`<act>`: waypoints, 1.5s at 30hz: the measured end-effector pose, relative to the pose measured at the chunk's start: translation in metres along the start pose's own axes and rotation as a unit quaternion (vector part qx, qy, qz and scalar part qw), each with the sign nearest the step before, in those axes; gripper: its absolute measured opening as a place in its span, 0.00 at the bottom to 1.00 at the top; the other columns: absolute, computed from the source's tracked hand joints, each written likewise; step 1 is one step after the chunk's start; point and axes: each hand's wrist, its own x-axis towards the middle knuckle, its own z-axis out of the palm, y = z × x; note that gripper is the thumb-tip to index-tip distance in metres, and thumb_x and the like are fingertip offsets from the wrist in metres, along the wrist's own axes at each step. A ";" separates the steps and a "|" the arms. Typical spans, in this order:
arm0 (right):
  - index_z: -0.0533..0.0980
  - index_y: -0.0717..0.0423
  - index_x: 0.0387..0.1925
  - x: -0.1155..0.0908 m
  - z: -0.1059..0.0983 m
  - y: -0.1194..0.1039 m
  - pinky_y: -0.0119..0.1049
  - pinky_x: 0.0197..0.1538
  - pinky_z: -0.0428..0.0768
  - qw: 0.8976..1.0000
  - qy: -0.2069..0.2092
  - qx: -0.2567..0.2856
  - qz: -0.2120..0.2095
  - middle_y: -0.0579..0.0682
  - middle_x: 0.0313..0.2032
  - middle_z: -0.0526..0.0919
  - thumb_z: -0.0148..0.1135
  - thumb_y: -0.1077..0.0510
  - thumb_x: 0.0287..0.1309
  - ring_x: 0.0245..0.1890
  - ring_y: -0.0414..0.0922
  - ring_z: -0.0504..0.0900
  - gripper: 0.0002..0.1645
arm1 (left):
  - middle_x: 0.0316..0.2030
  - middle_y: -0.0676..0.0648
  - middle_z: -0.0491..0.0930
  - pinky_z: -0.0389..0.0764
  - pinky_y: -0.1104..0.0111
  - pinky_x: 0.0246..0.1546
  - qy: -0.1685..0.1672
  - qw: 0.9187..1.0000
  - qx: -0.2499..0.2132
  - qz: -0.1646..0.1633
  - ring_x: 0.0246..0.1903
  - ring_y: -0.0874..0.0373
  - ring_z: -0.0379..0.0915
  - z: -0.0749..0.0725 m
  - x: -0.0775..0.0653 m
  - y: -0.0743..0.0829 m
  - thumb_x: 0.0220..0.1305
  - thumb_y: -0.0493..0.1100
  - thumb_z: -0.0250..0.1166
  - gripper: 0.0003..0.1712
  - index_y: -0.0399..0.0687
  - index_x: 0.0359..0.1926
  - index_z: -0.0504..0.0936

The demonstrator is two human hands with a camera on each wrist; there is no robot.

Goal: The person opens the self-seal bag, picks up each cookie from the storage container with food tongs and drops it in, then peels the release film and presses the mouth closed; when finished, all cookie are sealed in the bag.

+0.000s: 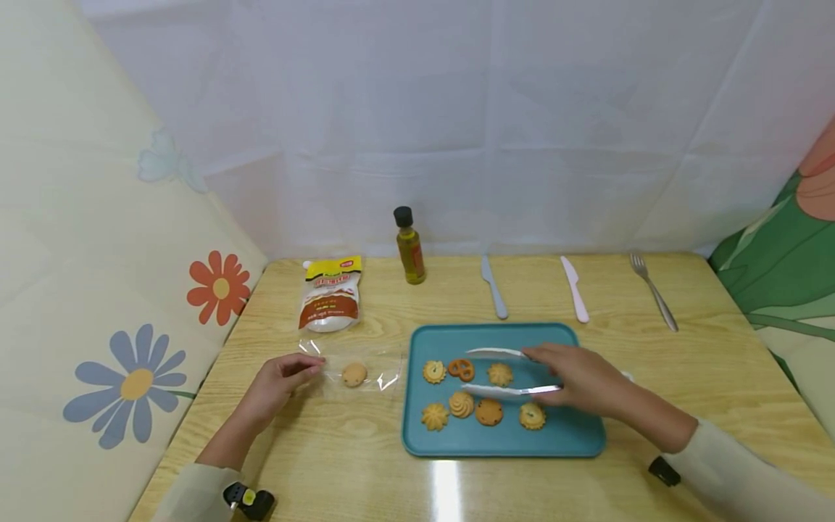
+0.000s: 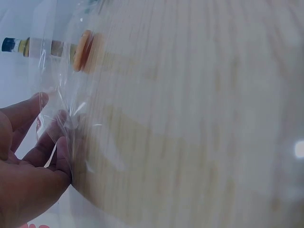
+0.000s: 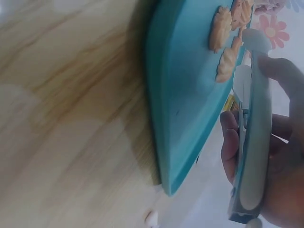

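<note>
My left hand [image 1: 277, 384] pinches the open-looking left end of a clear plastic bag [image 1: 385, 359] lying on the table. One round cookie [image 1: 354, 375] sits inside it; the left wrist view shows that cookie [image 2: 82, 51] edge-on through the film. Metal tongs [image 1: 499, 353] are in my right hand [image 1: 583, 380], their two arms spread apart above a teal tray [image 1: 583, 438]. Between the tong tips lies a star-shaped cookie [image 1: 500, 374], untouched as far as I can see. Around it are a pretzel [image 1: 461, 370], a swirl cookie [image 1: 461, 404] and several other cookies.
Behind the bag lies a yellow-topped pouch [image 1: 330, 293], with a small oil bottle [image 1: 411, 254] upright beside it. Beyond the tray are a blue knife [image 1: 494, 288], a pink knife [image 1: 575, 288] and a metal fork [image 1: 654, 292]. A white cloth [image 1: 457, 130] hangs at the back.
</note>
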 end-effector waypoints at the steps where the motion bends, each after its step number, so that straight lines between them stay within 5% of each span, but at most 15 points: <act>1: 0.74 0.59 0.68 -0.002 0.000 0.002 0.36 0.39 0.80 1.000 0.001 -0.001 0.001 0.54 0.59 0.82 0.77 0.43 0.57 0.36 0.37 0.80 0.43 | 0.60 0.36 0.80 0.79 0.73 0.44 -0.001 1.000 0.000 0.000 0.48 0.68 0.75 0.000 0.000 0.000 0.76 0.38 0.61 0.14 0.34 0.55 0.84; 23: 0.75 0.59 0.67 -0.020 -0.006 0.016 0.29 0.31 0.72 1.000 -0.011 0.001 0.024 0.45 0.43 0.82 0.78 0.46 0.56 0.30 0.32 0.71 0.41 | 0.59 0.37 0.80 0.79 0.72 0.43 -0.004 1.000 -0.004 -0.007 0.47 0.65 0.74 -0.001 0.002 0.001 0.76 0.39 0.61 0.15 0.34 0.56 0.84; 45: 0.79 0.60 0.63 -0.019 -0.005 0.017 0.29 0.30 0.71 1.000 0.001 0.001 0.012 0.50 0.47 0.85 0.77 0.49 0.57 0.29 0.31 0.69 0.36 | 0.59 0.38 0.80 0.79 0.73 0.45 -0.004 1.000 0.001 -0.017 0.47 0.64 0.75 0.000 0.001 -0.001 0.77 0.40 0.61 0.15 0.35 0.56 0.84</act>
